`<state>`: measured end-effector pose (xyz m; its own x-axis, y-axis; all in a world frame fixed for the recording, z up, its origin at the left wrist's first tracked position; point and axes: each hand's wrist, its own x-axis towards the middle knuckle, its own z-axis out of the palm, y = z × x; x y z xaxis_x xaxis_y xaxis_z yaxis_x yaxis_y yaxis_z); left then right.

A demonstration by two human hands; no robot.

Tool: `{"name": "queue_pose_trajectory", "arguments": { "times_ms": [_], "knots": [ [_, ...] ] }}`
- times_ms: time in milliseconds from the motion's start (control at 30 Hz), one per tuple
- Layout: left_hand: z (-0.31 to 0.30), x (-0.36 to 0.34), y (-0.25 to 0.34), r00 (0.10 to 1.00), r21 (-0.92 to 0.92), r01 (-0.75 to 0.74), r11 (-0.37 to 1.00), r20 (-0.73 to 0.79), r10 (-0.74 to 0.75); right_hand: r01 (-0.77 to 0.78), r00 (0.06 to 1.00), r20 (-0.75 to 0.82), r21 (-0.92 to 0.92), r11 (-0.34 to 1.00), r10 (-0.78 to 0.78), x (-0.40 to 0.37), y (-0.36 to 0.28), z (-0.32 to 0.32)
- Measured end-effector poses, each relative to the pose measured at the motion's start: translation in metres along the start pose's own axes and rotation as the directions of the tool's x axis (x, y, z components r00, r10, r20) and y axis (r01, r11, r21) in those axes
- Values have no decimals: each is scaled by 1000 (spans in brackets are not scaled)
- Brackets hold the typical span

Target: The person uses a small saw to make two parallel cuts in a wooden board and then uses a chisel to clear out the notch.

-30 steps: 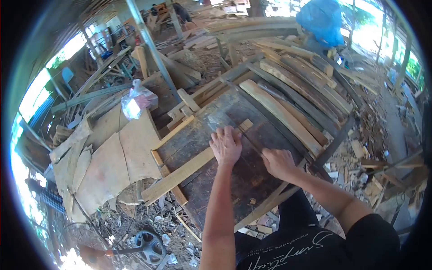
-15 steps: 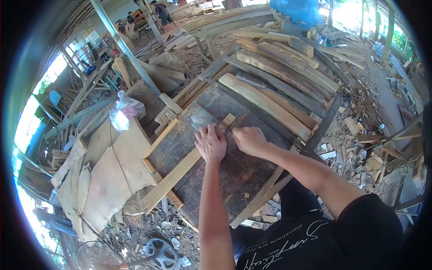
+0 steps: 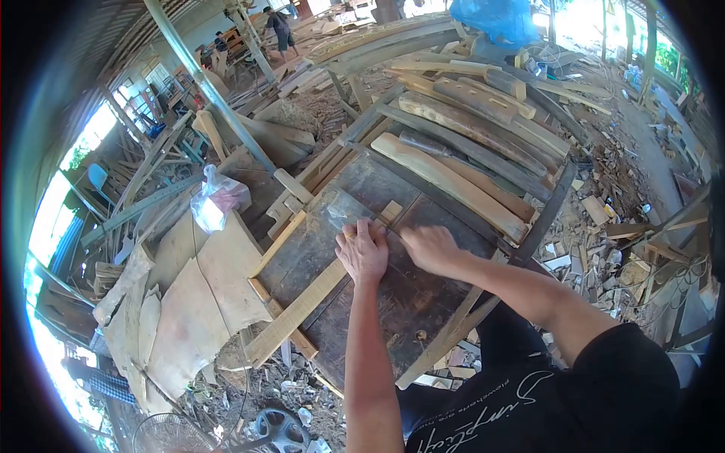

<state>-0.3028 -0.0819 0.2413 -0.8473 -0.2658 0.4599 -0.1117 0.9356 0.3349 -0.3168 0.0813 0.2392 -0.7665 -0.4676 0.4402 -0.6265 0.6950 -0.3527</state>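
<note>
My left hand (image 3: 364, 251) presses down with curled fingers on the upper end of a pale wooden board (image 3: 298, 313), which lies slantwise on a dark worktable (image 3: 370, 317). Just beyond its fingertips, a short pale piece of wood (image 3: 391, 211) projects. Close by on the right is my right hand (image 3: 430, 248), closed and slightly blurred; whatever its fingers hold is hidden. The two hands are a little apart.
Several long planks (image 3: 453, 181) lie beyond the table. A metal post (image 3: 208, 87) and a plastic bag (image 3: 219, 198) stand out at left, above a large pale sheet (image 3: 196, 283). Scrap wood (image 3: 581, 264) covers the ground at right. A person (image 3: 281, 32) is far back.
The whole view has shifted slightly. My right hand has drawn a little away from my left hand, which stays on the board.
</note>
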Motion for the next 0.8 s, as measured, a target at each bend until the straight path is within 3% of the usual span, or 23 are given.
{"name": "queue_pose_trajectory", "arguments": {
  "times_ms": [133, 200, 233, 300, 533, 600, 633, 700, 800],
  "knots": [
    [-1, -1, 4, 999, -8, 28, 1000, 40, -28, -23, 992, 123, -13, 1000, 25, -33, 5, -22],
    [-3, -1, 2, 1000, -9, 21, 1000, 13, -20, 48, 998, -50, 16, 999, -47, -6, 5, 1],
    [-4, -1, 3, 999, 0, 28, 1000, 21, -28, 44, 998, -54, 24, 999, -43, 5, 4, 9],
    [-6, 1, 5, 998, 8, 46, 999, 31, -46, -3, 1000, 22, 42, 999, 2, 25, 0, 12],
    [0, -2, 3, 1000, 27, 15, 1000, -5, -14, -63, 993, 97, -29, 998, 66, -31, 6, -11],
    [3, -2, 1, 1000, 14, -7, 1000, -11, 8, 37, 993, -115, 39, 999, -33, -1, 8, 19],
    [3, -2, 0, 1000, 29, 1, 1000, -10, -1, 29, 992, -126, 35, 999, -24, 9, 5, 22],
    [6, -2, -2, 999, 43, 0, 999, -42, 1, 20, 1000, 0, 40, 999, -20, 24, 4, 20],
    [3, -1, -1, 1000, 32, 3, 999, -25, -2, -5, 998, 61, -9, 1000, 5, -20, 0, -13]
  ]
}}
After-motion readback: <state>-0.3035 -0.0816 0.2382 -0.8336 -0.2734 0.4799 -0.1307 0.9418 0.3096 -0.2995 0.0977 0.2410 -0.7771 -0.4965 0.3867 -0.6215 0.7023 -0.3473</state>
